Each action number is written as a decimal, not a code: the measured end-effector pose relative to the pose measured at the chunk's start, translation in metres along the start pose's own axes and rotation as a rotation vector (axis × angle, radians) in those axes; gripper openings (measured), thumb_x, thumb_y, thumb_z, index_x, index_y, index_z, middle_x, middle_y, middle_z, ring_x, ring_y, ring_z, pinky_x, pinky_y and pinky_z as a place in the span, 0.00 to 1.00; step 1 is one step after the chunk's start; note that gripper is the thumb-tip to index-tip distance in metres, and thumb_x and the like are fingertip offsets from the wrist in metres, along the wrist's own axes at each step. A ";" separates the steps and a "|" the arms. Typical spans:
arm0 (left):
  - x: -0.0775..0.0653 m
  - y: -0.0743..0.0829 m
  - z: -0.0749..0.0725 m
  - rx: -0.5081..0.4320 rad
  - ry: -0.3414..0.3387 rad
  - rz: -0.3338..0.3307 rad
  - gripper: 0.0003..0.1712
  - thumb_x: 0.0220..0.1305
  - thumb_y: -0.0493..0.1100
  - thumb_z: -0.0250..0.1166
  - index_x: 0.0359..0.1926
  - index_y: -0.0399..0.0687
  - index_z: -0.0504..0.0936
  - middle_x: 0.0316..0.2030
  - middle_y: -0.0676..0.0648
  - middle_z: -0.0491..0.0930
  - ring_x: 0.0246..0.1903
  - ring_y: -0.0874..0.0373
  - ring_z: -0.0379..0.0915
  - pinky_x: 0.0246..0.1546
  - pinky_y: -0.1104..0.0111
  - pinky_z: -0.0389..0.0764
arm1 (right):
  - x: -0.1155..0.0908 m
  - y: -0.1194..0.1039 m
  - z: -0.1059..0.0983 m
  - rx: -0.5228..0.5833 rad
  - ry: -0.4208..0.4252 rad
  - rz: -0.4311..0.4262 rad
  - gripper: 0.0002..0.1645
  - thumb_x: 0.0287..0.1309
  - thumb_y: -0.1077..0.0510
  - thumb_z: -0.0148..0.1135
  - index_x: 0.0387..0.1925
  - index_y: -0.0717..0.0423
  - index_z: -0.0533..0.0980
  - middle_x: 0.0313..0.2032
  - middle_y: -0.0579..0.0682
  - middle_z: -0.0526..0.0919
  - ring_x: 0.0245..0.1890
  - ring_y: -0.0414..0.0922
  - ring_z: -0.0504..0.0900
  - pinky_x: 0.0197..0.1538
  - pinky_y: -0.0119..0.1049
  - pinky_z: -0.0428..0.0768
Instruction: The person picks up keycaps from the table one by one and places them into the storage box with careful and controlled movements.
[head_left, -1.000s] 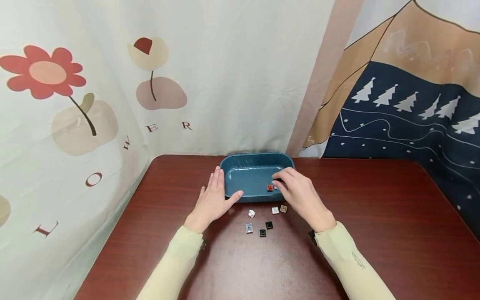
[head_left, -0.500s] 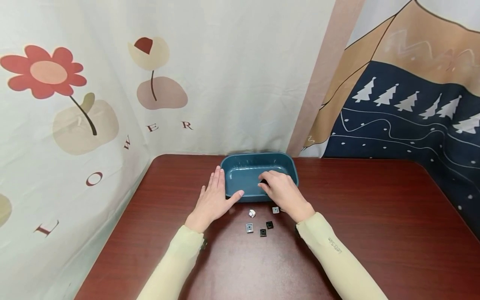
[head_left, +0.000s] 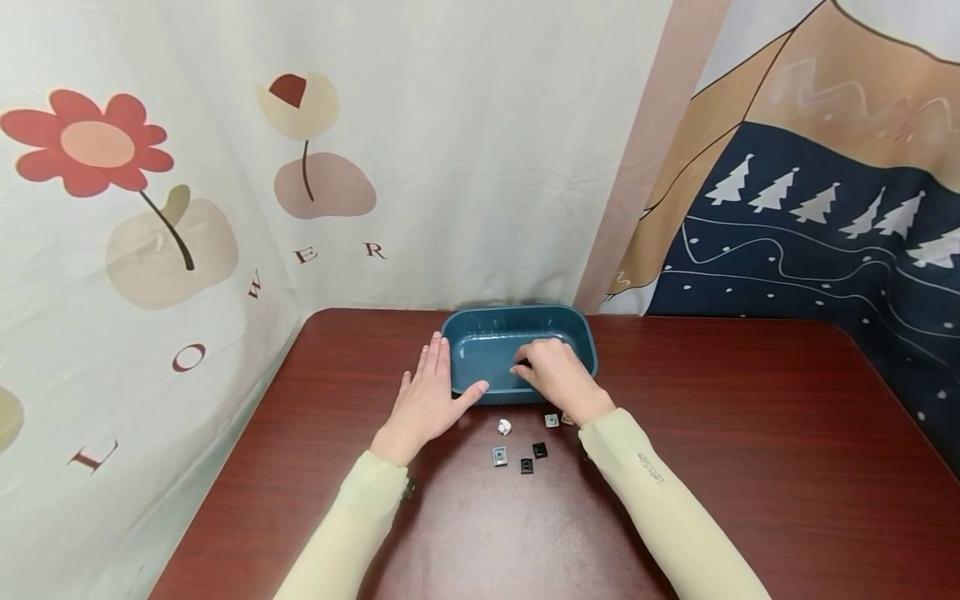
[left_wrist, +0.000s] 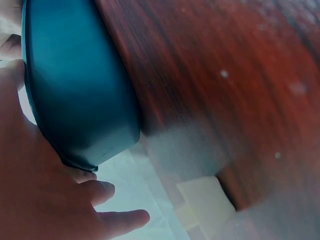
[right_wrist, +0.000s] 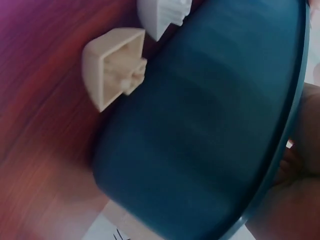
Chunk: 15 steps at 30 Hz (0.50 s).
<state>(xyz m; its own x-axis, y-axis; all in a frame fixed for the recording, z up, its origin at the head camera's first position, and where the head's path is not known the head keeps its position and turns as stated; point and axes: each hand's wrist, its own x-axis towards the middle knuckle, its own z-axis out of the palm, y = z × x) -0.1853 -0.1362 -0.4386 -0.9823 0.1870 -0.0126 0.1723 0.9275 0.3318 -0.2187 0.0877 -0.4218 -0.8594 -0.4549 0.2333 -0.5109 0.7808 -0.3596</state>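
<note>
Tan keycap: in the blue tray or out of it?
Out. The right wrist view shows the tan keycap on the table, outside the blue tray.

Teal-blue tray (head_left: 480, 362), seemingly beige keycap (right_wrist: 111, 70), red-brown wood-grained table (head_left: 750, 400), pale-green sleeves (head_left: 663, 504), flower-patterned white curtain (head_left: 465, 150)

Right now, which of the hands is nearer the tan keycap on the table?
Right. The right hand is over the blue tray, just beyond the tan keycap; the left hand touches the tray's left end, farther away.
</note>
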 end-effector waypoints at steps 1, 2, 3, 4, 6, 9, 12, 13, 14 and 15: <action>0.000 0.000 0.000 0.002 -0.001 0.000 0.63 0.57 0.82 0.40 0.76 0.41 0.37 0.76 0.45 0.32 0.74 0.48 0.33 0.66 0.42 0.50 | 0.001 0.000 0.001 0.004 -0.013 0.008 0.08 0.59 0.56 0.68 0.38 0.55 0.86 0.33 0.46 0.86 0.33 0.40 0.82 0.38 0.35 0.80; 0.000 0.000 -0.001 0.003 -0.003 -0.001 0.63 0.57 0.82 0.40 0.76 0.41 0.37 0.76 0.46 0.32 0.74 0.49 0.33 0.66 0.42 0.50 | 0.002 -0.001 0.001 0.006 -0.028 0.015 0.08 0.59 0.57 0.68 0.38 0.55 0.86 0.34 0.47 0.86 0.34 0.40 0.82 0.38 0.35 0.81; 0.000 0.000 -0.001 0.001 -0.003 0.001 0.63 0.58 0.82 0.40 0.76 0.41 0.37 0.76 0.45 0.32 0.74 0.48 0.33 0.65 0.41 0.50 | 0.003 -0.001 0.002 0.008 -0.042 0.022 0.08 0.59 0.57 0.68 0.39 0.55 0.86 0.35 0.47 0.86 0.35 0.41 0.83 0.39 0.36 0.81; -0.001 0.001 -0.002 -0.002 -0.001 0.003 0.63 0.58 0.82 0.40 0.76 0.40 0.37 0.76 0.45 0.32 0.74 0.48 0.33 0.65 0.41 0.50 | 0.005 -0.002 0.002 0.006 -0.055 0.030 0.09 0.59 0.57 0.68 0.40 0.55 0.86 0.36 0.48 0.86 0.36 0.41 0.83 0.40 0.36 0.81; -0.001 0.001 -0.003 -0.004 -0.001 0.003 0.63 0.58 0.82 0.40 0.76 0.40 0.38 0.76 0.45 0.32 0.74 0.48 0.33 0.65 0.41 0.50 | 0.007 -0.003 0.002 -0.002 -0.075 0.042 0.11 0.59 0.56 0.68 0.41 0.55 0.86 0.38 0.48 0.86 0.37 0.42 0.83 0.42 0.37 0.81; -0.002 0.002 -0.004 -0.015 0.001 0.009 0.63 0.58 0.81 0.42 0.76 0.39 0.38 0.76 0.44 0.33 0.74 0.47 0.34 0.65 0.40 0.51 | 0.010 -0.005 0.004 -0.019 -0.100 0.056 0.14 0.60 0.54 0.67 0.45 0.56 0.85 0.41 0.49 0.86 0.40 0.44 0.83 0.43 0.39 0.81; -0.002 0.002 -0.004 -0.014 -0.001 0.008 0.63 0.58 0.81 0.42 0.76 0.40 0.38 0.76 0.45 0.33 0.74 0.47 0.35 0.65 0.40 0.51 | 0.011 -0.006 0.004 -0.035 -0.105 0.062 0.18 0.62 0.50 0.65 0.49 0.56 0.83 0.44 0.51 0.85 0.43 0.45 0.83 0.46 0.40 0.80; -0.002 0.002 -0.004 -0.015 0.000 0.010 0.63 0.59 0.81 0.42 0.76 0.39 0.38 0.76 0.45 0.33 0.74 0.47 0.35 0.65 0.40 0.51 | 0.010 -0.006 0.003 -0.038 -0.099 0.062 0.19 0.62 0.50 0.64 0.50 0.56 0.83 0.44 0.51 0.85 0.44 0.46 0.83 0.47 0.41 0.80; -0.002 0.002 -0.004 -0.014 0.000 0.012 0.63 0.59 0.80 0.42 0.76 0.39 0.38 0.76 0.44 0.33 0.74 0.46 0.35 0.64 0.39 0.51 | 0.009 -0.007 0.002 -0.040 -0.090 0.062 0.20 0.63 0.49 0.64 0.51 0.56 0.82 0.45 0.51 0.84 0.45 0.46 0.82 0.48 0.42 0.80; -0.002 0.002 -0.004 -0.012 -0.002 0.011 0.63 0.59 0.81 0.42 0.76 0.39 0.38 0.76 0.44 0.32 0.74 0.46 0.35 0.64 0.40 0.51 | 0.008 -0.007 0.001 -0.042 -0.081 0.064 0.20 0.63 0.48 0.63 0.51 0.55 0.82 0.46 0.51 0.84 0.47 0.47 0.82 0.48 0.42 0.79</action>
<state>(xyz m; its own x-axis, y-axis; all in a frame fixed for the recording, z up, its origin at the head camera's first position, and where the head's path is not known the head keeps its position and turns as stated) -0.1833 -0.1355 -0.4344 -0.9802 0.1978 -0.0107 0.1822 0.9214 0.3434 -0.2222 0.0780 -0.4179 -0.8898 -0.4354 0.1370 -0.4553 0.8259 -0.3325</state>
